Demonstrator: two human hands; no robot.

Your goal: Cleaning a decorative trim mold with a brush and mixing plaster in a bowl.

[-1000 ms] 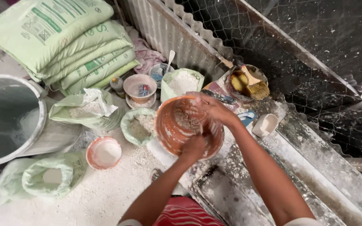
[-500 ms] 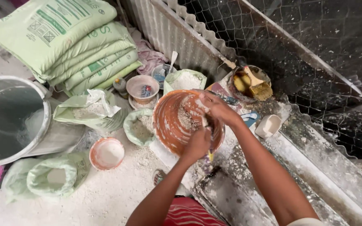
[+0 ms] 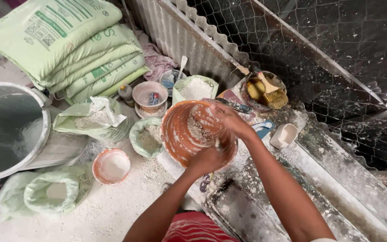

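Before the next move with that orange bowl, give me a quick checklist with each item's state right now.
1. Left hand grips the near rim of the orange bowl: ok.
2. Right hand is on the far rim: ok.
3. Bowl is tilted toward the person, white residue inside, nothing spilling: ok.
4. Tool between the hands: cannot tell, hidden by the fingers.
5. Open powder bag lies right beside the bowl and could be knocked: not ok.
6. Small orange bowl on the floor sits apart from the hands: ok.
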